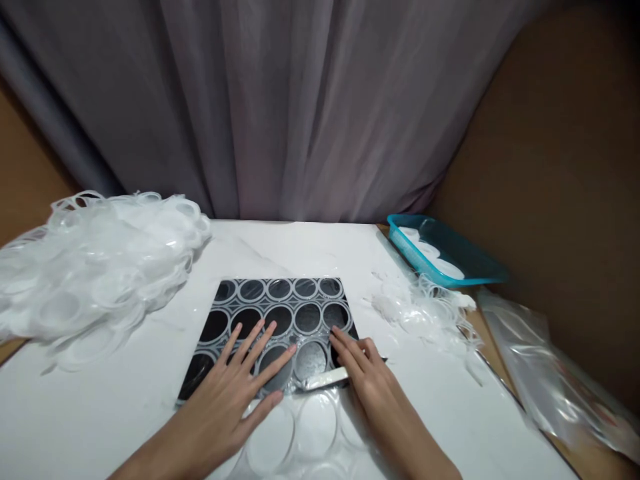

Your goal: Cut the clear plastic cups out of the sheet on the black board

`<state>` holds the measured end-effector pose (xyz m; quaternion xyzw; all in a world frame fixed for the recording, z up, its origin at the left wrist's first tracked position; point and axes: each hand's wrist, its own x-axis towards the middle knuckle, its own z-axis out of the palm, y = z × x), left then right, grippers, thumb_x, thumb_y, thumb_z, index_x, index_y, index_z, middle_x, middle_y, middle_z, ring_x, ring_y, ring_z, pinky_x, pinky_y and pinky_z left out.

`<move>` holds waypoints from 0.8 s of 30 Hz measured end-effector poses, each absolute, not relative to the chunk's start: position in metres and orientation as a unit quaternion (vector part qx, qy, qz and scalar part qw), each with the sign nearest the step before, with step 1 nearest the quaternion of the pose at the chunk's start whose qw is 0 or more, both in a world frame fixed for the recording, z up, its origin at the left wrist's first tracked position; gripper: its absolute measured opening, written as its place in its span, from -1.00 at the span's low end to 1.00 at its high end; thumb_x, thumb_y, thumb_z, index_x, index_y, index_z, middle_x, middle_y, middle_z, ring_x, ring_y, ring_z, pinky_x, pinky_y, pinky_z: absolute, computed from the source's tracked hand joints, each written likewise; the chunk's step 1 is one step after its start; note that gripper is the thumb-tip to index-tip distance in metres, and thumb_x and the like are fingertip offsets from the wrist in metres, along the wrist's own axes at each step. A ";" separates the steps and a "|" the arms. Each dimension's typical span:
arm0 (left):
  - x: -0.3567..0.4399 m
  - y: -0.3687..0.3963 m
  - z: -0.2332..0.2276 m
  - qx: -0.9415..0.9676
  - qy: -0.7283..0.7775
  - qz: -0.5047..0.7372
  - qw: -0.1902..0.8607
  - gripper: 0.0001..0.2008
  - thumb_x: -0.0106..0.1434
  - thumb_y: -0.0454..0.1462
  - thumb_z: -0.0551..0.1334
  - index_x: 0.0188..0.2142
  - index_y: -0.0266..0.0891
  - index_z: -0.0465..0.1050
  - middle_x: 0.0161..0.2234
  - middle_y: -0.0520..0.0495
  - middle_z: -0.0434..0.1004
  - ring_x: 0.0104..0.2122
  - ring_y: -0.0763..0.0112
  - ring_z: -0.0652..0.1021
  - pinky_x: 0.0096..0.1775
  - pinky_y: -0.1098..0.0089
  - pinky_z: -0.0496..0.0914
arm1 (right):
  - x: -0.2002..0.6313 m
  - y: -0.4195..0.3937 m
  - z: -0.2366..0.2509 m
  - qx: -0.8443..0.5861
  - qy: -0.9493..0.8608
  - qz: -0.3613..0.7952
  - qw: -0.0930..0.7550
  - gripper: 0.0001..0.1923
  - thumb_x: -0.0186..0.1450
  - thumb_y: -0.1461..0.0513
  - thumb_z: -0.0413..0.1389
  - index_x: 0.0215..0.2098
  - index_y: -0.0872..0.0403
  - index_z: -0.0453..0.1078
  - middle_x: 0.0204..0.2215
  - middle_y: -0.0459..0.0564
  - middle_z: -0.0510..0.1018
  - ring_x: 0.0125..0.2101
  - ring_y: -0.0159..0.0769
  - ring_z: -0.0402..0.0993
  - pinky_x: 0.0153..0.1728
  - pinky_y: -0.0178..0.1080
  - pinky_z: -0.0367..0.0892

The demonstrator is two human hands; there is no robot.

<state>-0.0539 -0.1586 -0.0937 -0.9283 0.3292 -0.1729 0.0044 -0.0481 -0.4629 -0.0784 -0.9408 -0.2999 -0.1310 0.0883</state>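
My left hand (227,383) lies with fingers spread on a clear plastic sheet with rows of white-ringed circles. Beneath the sheet is a black board (213,327), which makes the circles look dark. The sheet (270,433) runs past the board's near edge, where its circles look white. My right hand (373,380) is at the board's right edge, its fingertips touching the sheet. A slim white tool (325,380) passes under that hand, apparently gripped in it. Its dark, thin end pokes out on the right; I cannot make out its exact kind.
A large heap of cut plastic ring scraps (100,273) covers the left of the white table (285,250). Smaller scraps (425,307) lie at right. Behind them a blue tray (475,263) holds several white discs. Clear plastic (545,367) lies along the right edge; a grey curtain (280,107) hangs behind.
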 end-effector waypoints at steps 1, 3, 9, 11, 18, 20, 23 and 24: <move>-0.055 -0.159 -0.094 -0.927 0.332 -0.173 0.004 -0.30 0.54 0.04 0.06 0.53 0.06 -0.20 0.52 -0.08 -0.21 0.50 0.14 -0.08 0.44 -0.01 -0.17 | -0.051 -0.460 -0.081 -0.942 -0.304 -0.124 0.077 -0.35 0.46 0.45 -0.13 0.48 0.11 0.14 0.43 0.05 0.20 0.11 0.03 0.43 0.02 0.07 0.56; -0.056 -0.159 -0.093 -0.925 0.338 -0.172 0.002 -0.30 0.54 0.03 0.06 0.53 0.07 -0.20 0.52 -0.11 -0.21 0.49 0.11 -0.08 0.43 -0.05 -0.15 | -0.056 -0.461 -0.082 -0.945 -0.298 -0.118 0.071 -0.34 0.43 0.44 -0.09 0.48 0.13 0.15 0.44 0.04 0.18 0.08 0.07 0.42 0.00 0.10 0.56; -0.057 -0.156 -0.091 -0.917 0.367 -0.158 -0.013 -0.33 0.55 -0.04 0.07 0.52 0.10 -0.19 0.51 -0.16 -0.21 0.48 -0.03 -0.04 0.37 -0.15 0.05 | -0.065 -0.474 -0.072 -0.937 -0.318 -0.125 0.072 -0.30 0.35 0.45 -0.07 0.45 0.07 0.24 0.40 -0.06 0.27 -0.01 -0.01 0.44 -0.11 0.06 0.60; -0.058 -0.153 -0.090 -0.912 0.381 -0.150 -0.011 -0.34 0.54 -0.07 0.07 0.52 0.13 -0.18 0.51 -0.16 -0.19 0.47 -0.08 -0.01 0.33 -0.18 0.14 | -0.069 -0.475 -0.071 -0.933 -0.328 -0.132 0.067 -0.25 0.31 0.46 -0.08 0.46 0.08 0.22 0.39 -0.03 0.27 -0.06 -0.03 0.47 -0.14 0.05 0.61; -0.067 -0.152 -0.092 -0.907 0.396 -0.143 -0.017 -0.32 0.51 -0.12 0.12 0.52 0.10 -0.12 0.49 -0.27 -0.10 0.44 -0.21 0.10 0.23 -0.29 0.28 | -0.094 -0.481 -0.067 -0.923 -0.353 -0.135 0.069 -0.23 0.34 0.42 -0.01 0.51 0.04 0.11 0.40 0.13 0.24 -0.24 -0.17 0.51 -0.28 -0.13 0.63; -0.070 -0.153 -0.093 -0.910 0.390 -0.136 -0.032 -0.32 0.50 -0.16 0.14 0.51 0.11 -0.09 0.49 -0.24 -0.11 0.44 -0.21 0.10 0.25 -0.31 0.25 | -0.098 -0.483 -0.066 -0.920 -0.361 -0.137 0.065 -0.26 0.37 0.39 0.03 0.50 0.04 0.13 0.39 0.18 0.25 -0.25 -0.16 0.51 -0.29 -0.13 0.62; -0.071 -0.152 -0.092 -0.911 0.388 -0.135 -0.030 -0.32 0.50 -0.16 0.15 0.51 0.13 -0.07 0.49 -0.21 -0.09 0.43 -0.20 0.12 0.24 -0.29 0.29 | -0.103 -0.487 -0.072 -0.923 -0.357 -0.131 0.059 -0.25 0.38 0.40 0.04 0.52 0.03 0.10 0.38 0.22 0.25 -0.27 -0.16 0.49 -0.31 -0.13 0.59; -0.071 -0.150 -0.091 -0.910 0.391 -0.139 -0.022 -0.32 0.50 -0.12 0.15 0.51 0.15 -0.08 0.49 -0.22 -0.08 0.43 -0.20 0.13 0.22 -0.28 0.32 | -0.104 -0.488 -0.076 -0.923 -0.356 -0.134 0.057 -0.23 0.38 0.41 0.04 0.53 0.03 0.07 0.38 0.24 0.26 -0.30 -0.17 0.47 -0.33 -0.14 0.58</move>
